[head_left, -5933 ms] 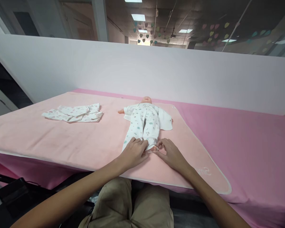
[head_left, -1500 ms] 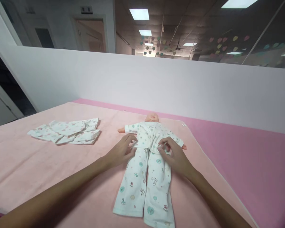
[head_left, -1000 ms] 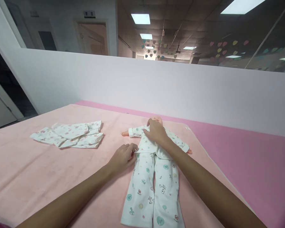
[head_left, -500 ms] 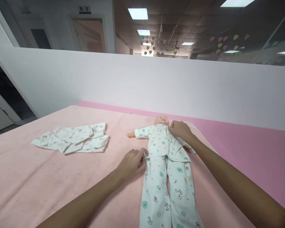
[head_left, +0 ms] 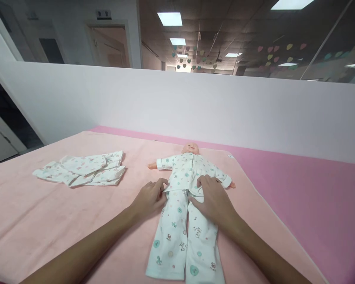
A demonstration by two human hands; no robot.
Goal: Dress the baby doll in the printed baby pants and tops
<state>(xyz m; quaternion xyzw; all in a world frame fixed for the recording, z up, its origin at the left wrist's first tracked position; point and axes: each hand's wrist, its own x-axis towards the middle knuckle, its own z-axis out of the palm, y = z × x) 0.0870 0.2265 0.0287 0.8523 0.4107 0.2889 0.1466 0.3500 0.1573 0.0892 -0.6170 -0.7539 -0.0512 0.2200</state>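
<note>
On the pink blanket [head_left: 47, 213], the doll's [head_left: 191, 148] jacket [head_left: 180, 171] is being pinched by the left hand [head_left: 149, 197], the right hand [head_left: 215, 199] spread over it; by uneven tugging, its front could be skewed!

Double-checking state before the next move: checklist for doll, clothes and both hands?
1. Doll face up on peach blanket: ok.
2. Doll's hands out of both jacket sleeves: ok.
3. Left hand at jacket hem: ok; firmness of grip: cannot tell.
4. Right hand clear of jacket: not ok, over lower front.
5. Jacket fastened: cannot tell.
6. Folded clothes apart from doll: ok.
</note>
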